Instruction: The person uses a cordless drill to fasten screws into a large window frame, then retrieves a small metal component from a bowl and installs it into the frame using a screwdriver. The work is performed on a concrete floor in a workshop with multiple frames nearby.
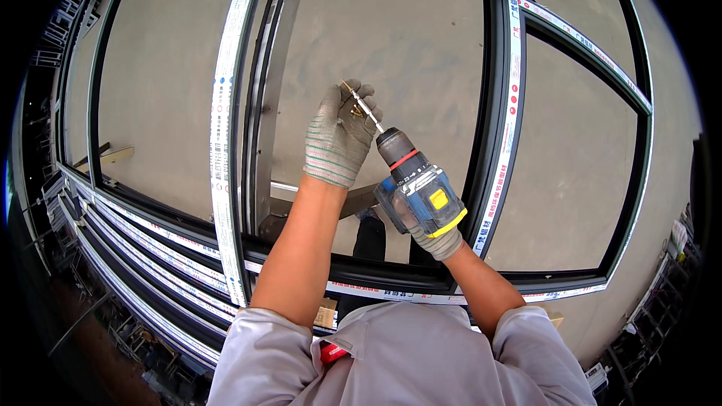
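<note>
My right hand (438, 239), in a knit glove, grips a blue and black cordless drill (429, 195) with a yellow patch and a red ring. Its long silver bit (366, 110) points up and to the left, across my left hand (337, 135). That hand wears a striped grey glove and is turned partly palm up, its fingers curled around several small brass-coloured screws (356, 111). A slim gold-coloured screw (347, 85) sits at the tip of the bit, by the left fingertips. Whether those fingers touch it I cannot tell.
Black metal frames with white printed protective film surround the hands, including a left upright (224, 105) and a right upright (505, 135). A bottom rail (391, 274) crosses before my body. More film-covered bars (150, 256) lie stacked at the lower left. Grey floor (391, 22) shows through the openings.
</note>
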Available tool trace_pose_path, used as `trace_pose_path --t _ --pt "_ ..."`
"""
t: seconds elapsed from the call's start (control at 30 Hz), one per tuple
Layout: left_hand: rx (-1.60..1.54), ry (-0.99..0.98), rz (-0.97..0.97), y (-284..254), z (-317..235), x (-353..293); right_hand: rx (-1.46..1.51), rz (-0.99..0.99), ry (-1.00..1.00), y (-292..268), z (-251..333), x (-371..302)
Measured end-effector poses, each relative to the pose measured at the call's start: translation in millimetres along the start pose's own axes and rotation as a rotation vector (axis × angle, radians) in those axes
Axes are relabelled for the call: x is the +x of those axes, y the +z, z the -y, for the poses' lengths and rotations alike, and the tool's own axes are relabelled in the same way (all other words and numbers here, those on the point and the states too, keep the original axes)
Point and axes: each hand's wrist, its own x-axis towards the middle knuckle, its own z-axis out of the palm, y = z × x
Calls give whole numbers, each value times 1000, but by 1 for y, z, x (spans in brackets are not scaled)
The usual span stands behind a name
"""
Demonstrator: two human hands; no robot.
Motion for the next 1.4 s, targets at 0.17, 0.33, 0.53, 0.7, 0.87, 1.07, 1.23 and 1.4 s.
trace_pose_path --t 0.17,0.33,0.53,0.7,0.87,1.07,1.23,1.4 --pt "138 -87 -188 -33 -1 0 -368 71 -235 -10 4 9" --pt "732 -40 -333 -44 -12 -41 -326 -348 -418 -15 55 40" --pt "1527 4 -405 -79 -24 -143 -73 -641 -613 -43 65 114" --pt "1872 62 -349 -97 -24 -221 70 -711 -517 -67 78 164" --pt "2039 292 -277 -105 -20 -250 67 -726 -445 -77 78 192" --pt "2140 465 -249 -115 -11 -238 44 -764 -458 -81 73 201" --pt "2098 520 -284 -126 -6 -228 78 -729 -421 -90 74 207" --pt "2131 443 -250 -122 -11 -230 52 -823 -516 -89 66 221"
